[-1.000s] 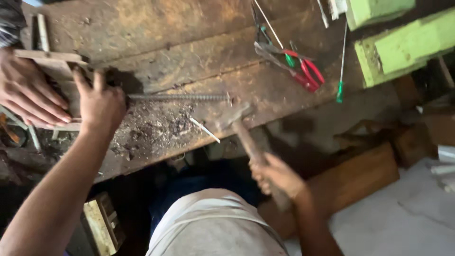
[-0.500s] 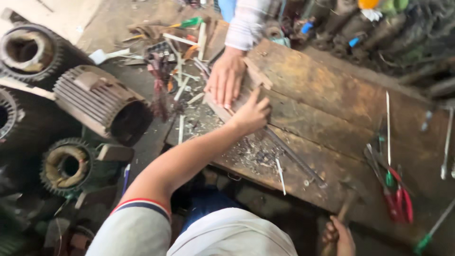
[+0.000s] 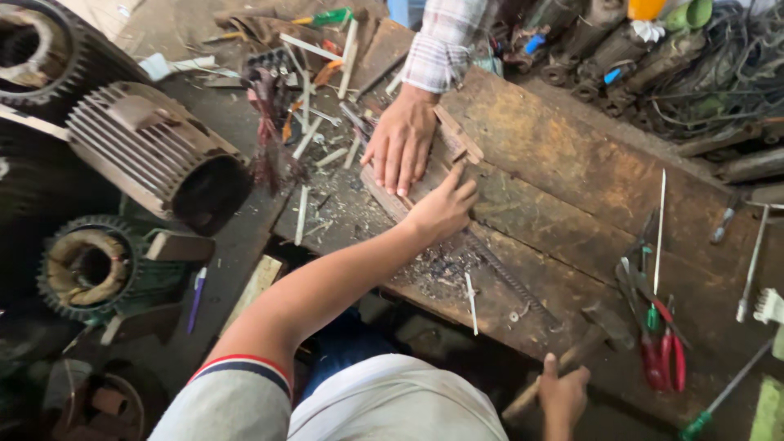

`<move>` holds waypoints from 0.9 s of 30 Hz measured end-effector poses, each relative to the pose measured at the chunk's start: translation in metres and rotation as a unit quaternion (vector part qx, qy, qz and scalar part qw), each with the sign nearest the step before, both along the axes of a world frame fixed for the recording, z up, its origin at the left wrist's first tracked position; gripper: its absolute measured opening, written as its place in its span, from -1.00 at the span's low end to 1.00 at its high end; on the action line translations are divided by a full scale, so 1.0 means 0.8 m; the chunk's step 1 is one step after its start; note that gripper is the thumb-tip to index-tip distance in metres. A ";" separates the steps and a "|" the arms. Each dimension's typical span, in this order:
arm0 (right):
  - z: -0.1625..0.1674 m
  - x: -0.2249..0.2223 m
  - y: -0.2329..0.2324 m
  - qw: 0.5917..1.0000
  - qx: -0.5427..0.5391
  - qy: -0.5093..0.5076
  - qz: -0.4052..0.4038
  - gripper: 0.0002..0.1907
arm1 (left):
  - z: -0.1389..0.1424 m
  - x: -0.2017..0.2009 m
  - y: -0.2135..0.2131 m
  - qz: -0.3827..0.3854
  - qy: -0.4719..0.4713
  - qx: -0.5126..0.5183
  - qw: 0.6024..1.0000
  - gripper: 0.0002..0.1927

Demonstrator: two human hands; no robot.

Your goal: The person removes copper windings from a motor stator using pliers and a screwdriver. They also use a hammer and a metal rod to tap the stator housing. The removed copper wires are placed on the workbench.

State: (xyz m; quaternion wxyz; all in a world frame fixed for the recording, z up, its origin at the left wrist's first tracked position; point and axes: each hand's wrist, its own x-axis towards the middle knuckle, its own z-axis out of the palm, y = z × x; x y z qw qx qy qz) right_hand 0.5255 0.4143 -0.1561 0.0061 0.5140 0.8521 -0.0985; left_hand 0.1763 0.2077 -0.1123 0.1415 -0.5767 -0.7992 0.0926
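My left hand [image 3: 445, 208] presses on a wooden piece [image 3: 441, 167] that lies on the worn wooden workbench [image 3: 572, 188], fingers gripping its near edge. A threaded metal rod [image 3: 510, 278] runs out from under that hand toward the lower right. At the bench's near edge my right hand [image 3: 563, 392] is closed on the wooden handle of a hammer [image 3: 600, 322], whose metal head rests on the bench top. Another person's hand [image 3: 402, 139], in a checked sleeve, lies flat on the far end of the same wooden piece.
Finned electric motor housings [image 3: 155, 159] stand at the left. Red-handled pliers [image 3: 665, 355], a green-handled screwdriver [image 3: 719, 400] and thin rods lie at the right of the bench. Metal shavings and a white stick [image 3: 471, 302] lie near the rod. Scrap and cables crowd the far side.
The view has swung round, from the bench's right side to the motors at left. My left hand stays on the wooden piece. My right hand keeps hold of the hammer.
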 end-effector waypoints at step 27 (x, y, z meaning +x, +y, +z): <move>0.062 -0.045 0.093 0.727 -0.381 0.571 -0.038 -0.56 | 0.001 0.052 0.073 -0.044 -0.170 0.179 0.968 -0.81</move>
